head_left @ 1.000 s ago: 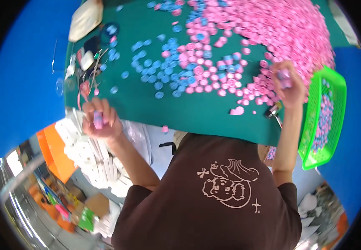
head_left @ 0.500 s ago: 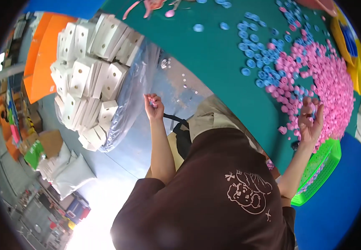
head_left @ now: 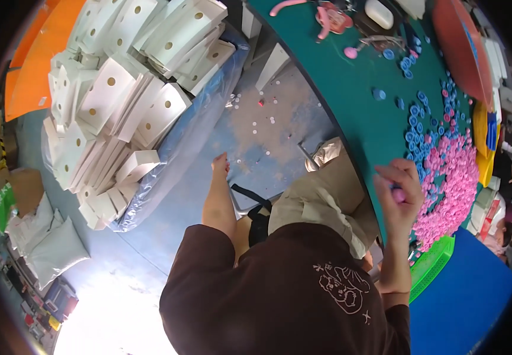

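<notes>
My right hand [head_left: 406,198] is raised over the edge of the green table [head_left: 350,106], its fingers curled around a small round pink-and-blue piece [head_left: 398,194]. Just beyond it spreads a heap of small round pink pieces [head_left: 445,201], with blue cap-like pieces [head_left: 412,137] scattered along its far-left side. My left hand [head_left: 221,164] hangs off the table above the floor, fingers closed; whatever they may hold is hidden.
White boxes with round holes [head_left: 105,100] are stacked on plastic sheeting at the left. A green basket [head_left: 433,266] sits by the table's near edge. Pink-handled pliers [head_left: 325,26] and a red bowl [head_left: 460,53] lie at the far end. Small bits litter the floor.
The view has shifted, bringing the boxes closer. My right hand has drawn back from the pink heap toward the table's edge, its fingers more curled. The left hand has turned, its fingers now hidden more.
</notes>
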Motion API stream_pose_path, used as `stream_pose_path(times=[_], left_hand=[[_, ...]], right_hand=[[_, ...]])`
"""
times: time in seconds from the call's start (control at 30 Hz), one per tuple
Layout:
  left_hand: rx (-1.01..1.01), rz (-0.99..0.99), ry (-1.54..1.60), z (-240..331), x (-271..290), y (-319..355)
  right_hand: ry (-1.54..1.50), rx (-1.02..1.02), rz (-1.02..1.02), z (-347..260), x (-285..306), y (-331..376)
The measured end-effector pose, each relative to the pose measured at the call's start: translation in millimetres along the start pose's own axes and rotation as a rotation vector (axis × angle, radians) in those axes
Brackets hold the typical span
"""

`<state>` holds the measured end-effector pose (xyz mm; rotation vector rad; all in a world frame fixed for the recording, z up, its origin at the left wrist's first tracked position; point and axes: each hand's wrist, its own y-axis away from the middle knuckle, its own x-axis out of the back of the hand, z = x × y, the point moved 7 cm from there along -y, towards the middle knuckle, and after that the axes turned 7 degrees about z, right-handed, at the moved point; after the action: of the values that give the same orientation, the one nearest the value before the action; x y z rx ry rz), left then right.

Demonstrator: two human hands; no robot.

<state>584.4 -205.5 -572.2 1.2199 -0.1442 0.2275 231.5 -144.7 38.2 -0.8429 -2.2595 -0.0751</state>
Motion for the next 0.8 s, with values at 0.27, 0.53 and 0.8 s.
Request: stream_pose_path(times=[0.27,0.53,0.8], left_hand=[[-0.023,0.175,-0.182,-18,18,-110],[0.697,-0.256,0.309,13,-13,-156],[0.671,-0.435,0.060,79,-148,-152]], right_hand=[[0.413,0.577,0.043,-23,-103,-50],[0.762,0.634,0.012,-22,-106,-47],[0.915,0.647,-0.018,-25,-108,-44]])
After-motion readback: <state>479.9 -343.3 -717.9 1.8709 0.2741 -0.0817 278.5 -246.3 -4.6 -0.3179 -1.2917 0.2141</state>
